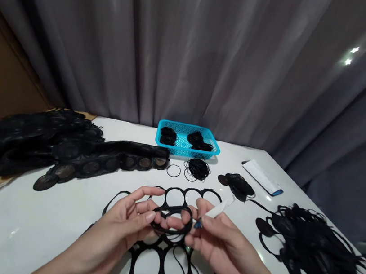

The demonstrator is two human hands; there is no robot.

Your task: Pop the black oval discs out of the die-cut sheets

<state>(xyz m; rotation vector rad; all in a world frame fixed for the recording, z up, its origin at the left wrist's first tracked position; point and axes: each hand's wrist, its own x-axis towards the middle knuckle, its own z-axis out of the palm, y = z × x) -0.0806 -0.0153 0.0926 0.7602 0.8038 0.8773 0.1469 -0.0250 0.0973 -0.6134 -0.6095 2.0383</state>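
Note:
My left hand point(126, 224) and my right hand point(219, 242) meet above the table's near edge and together pinch a thin black ring point(173, 221) between their fingertips. Also in the right hand is a small white tool with a blue tip point(215, 212). Beneath both hands lies a black punched sheet with round holes point(157, 269).
A blue basket point(186, 138) with black rings stands at the back centre. Loose rings point(198, 169) lie in front of it. Stacked black sheets point(65, 150) fill the left, tangled black offcuts point(319, 256) the right. A white strip point(262, 176) lies at the back right on the white table point(21, 223).

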